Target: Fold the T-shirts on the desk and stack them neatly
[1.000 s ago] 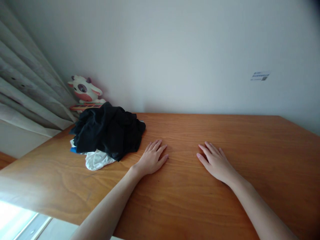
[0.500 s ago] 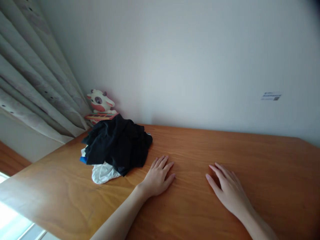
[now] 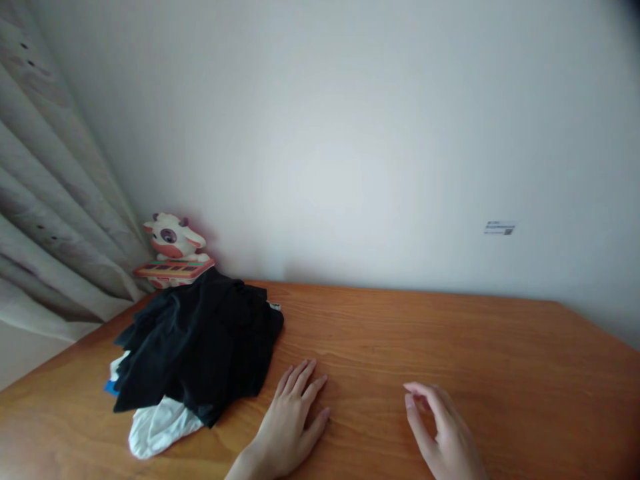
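My left hand (image 3: 289,427) lies palm down on the wooden tabletop, fingers spread, with nothing in it. Just to its left is a crumpled heap of black cloth (image 3: 200,350), close to the fingers but apart from them. White cloth (image 3: 163,427) pokes out from under the front of the heap, and a bit of blue cloth (image 3: 111,387) shows at its left side. My right hand (image 3: 443,430) is over the table to the right, loosely curled and empty, its thumb and index fingertips near each other. The bottom edge cuts off its wrist.
A cow-shaped toy (image 3: 175,240) with a small keyboard (image 3: 175,268) stands in the back left corner, behind the black heap. A patterned curtain (image 3: 45,220) hangs at the left. The table (image 3: 400,327) meets a pale wall (image 3: 340,133) bearing a small label (image 3: 500,228).
The camera view has tilted up and turned slightly right, so everything sits lower and further left. My right hand's fingers have curled inward. My left hand stays flat beside the cloth heap.
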### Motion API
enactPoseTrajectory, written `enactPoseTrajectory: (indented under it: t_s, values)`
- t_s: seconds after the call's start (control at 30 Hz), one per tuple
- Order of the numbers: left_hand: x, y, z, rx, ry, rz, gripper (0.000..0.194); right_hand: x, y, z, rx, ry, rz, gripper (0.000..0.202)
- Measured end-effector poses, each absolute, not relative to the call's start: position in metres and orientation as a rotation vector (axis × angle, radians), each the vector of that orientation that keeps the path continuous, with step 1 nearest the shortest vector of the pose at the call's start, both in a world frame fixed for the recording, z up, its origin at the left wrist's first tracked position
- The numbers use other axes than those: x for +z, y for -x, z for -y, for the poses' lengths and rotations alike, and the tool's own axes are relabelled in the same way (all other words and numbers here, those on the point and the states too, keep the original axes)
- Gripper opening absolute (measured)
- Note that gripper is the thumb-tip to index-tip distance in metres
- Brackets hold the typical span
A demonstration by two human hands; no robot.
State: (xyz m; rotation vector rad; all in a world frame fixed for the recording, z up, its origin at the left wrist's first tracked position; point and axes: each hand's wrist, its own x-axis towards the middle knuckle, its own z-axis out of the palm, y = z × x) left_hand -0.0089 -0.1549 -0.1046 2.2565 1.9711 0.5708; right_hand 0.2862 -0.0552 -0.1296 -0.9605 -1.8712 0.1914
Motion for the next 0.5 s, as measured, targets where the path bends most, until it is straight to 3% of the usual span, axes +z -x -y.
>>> enactPoseTrajectory:
  t_s: [0.27, 0.5]
  values:
    - [-0.098, 0.022, 0.137, 1.175, -1.933, -1.927, 0.031, -0.126, -0.283, 0.055, 0.348, 1.089, 1.807, 0.028]
    - [-0.093, 0.019, 0.145, 1.387, -1.856, -1.964, 0.026, -0.132, -0.29, 0.059, 0.443, 1.174, 1.791, 0.039]
